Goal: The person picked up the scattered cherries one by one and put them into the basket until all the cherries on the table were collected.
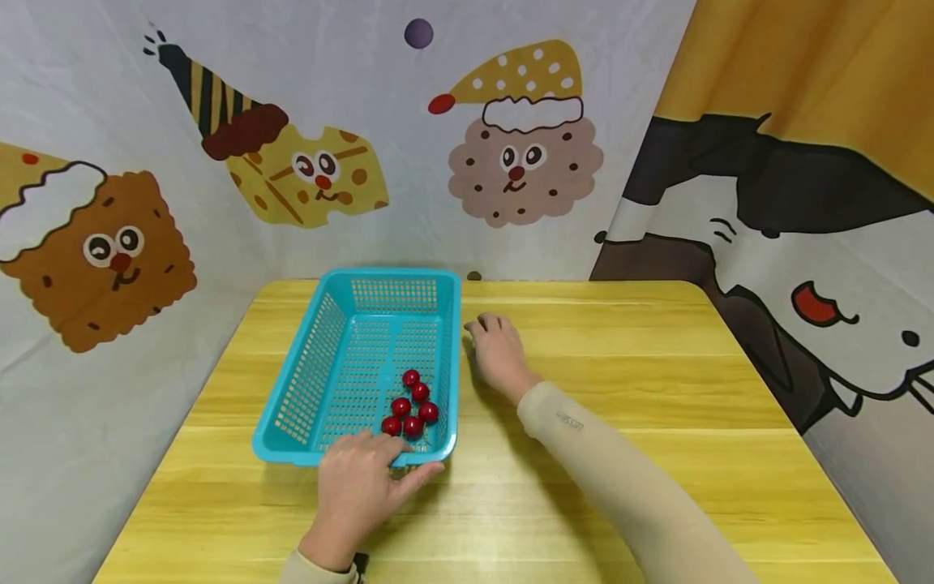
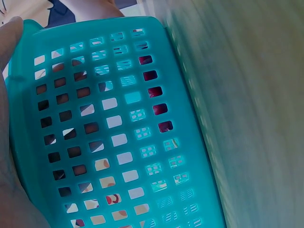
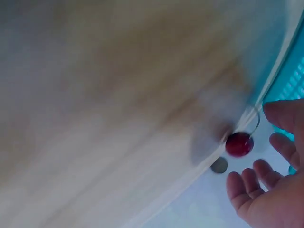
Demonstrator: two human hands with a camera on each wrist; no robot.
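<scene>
A turquoise plastic basket (image 1: 292, 389) stands on the left of the table, with several red cherries (image 1: 413, 427) at its near right corner. My left hand (image 1: 361, 487) holds its near rim, fingers over the edge and thumb along the outside; the left wrist view shows the basket's perforated wall (image 2: 114, 142) close up. On the table beside the basket's right side is my right hand (image 1: 499, 353), fingers loosely bent. The right wrist view shows one cherry (image 3: 239, 144) with a curved stem just ahead of the spread thumb and fingers (image 3: 285, 147); my hand hides it in the head view.
The wooden table (image 1: 620, 349) reaches to a printed cloth backdrop (image 1: 423, 178) with cartoon figures behind it. The cloth also hangs along the left and right sides. Through the basket's holes, red cherries show in the left wrist view.
</scene>
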